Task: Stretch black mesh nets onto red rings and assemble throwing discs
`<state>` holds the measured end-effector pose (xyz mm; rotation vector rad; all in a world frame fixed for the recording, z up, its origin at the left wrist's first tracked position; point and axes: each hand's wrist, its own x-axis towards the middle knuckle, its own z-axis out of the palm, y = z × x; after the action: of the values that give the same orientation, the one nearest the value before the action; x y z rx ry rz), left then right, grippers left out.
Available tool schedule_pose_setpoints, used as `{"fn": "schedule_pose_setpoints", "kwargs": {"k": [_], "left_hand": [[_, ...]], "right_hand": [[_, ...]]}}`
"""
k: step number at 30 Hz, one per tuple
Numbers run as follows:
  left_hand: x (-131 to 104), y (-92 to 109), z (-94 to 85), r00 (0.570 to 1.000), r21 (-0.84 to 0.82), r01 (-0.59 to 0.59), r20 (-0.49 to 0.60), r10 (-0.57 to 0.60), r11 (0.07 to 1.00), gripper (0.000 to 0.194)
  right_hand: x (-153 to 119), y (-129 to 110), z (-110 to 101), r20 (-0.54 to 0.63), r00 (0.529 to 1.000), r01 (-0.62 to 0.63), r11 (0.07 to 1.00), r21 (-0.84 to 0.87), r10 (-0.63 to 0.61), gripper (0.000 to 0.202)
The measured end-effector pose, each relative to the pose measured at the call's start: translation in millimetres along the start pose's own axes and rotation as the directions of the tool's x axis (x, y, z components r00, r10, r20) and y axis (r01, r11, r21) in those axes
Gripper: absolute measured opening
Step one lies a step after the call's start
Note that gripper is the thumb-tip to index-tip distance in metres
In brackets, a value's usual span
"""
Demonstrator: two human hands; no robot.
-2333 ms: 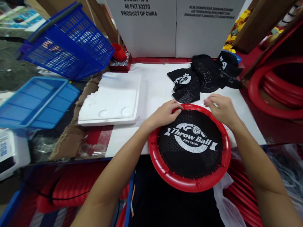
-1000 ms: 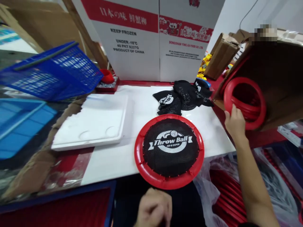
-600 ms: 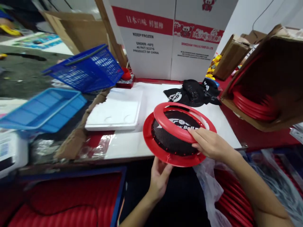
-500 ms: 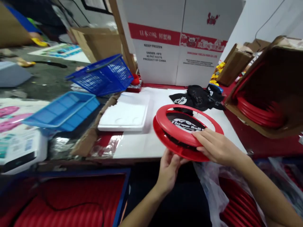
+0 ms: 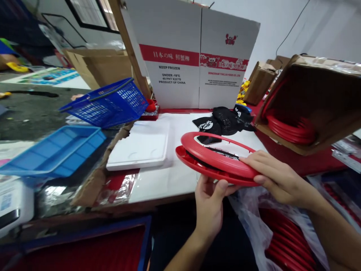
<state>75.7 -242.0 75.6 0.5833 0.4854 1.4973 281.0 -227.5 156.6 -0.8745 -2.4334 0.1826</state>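
Upper ring [image 5: 208,154] and lower ring [image 5: 183,154] were held tilted above the white sheet [image 5: 159,182], black mesh [image 5: 217,150] between; the upper was gripped by the right hand [image 5: 275,177], the lower by the left hand [image 5: 210,210]. Rims were best kept aligned, fingertips clear of the gap.

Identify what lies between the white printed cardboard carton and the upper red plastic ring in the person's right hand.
Black mesh fabric pieces with white print lie between the carton and upper ring, as the head view shows.
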Motion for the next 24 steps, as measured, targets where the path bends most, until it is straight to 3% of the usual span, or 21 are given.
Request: {"fn": "schedule_pose_setpoints", "kwargs": {"k": [10, 18, 24], "left_hand": [[-7, 6, -6.7, 0.997, -0.028, -0.072, -0.038, 0.071, 0.997, 0.032], [-14, 1, -20.3, 0.990, -0.066, -0.137, 0.023, 0.139, 0.988, 0.031], [-16, -6, -21.8, 0.987, -0.045, -0.160, 0.019, 0.161, 0.986, 0.030]], "right_hand": [[-18, 6, 6, 0.046, 0.999, -0.010, 0.975, 0.222, 0.000, 0.053], [-25, 10, 19, -0.008, 0.999, -0.038, 0.956, 0.289, 0.042, 0.052], [-31, 19, 15, 0.051, 0.999, -0.017, 0.961, 0.276, 0.003, 0.054]]}}
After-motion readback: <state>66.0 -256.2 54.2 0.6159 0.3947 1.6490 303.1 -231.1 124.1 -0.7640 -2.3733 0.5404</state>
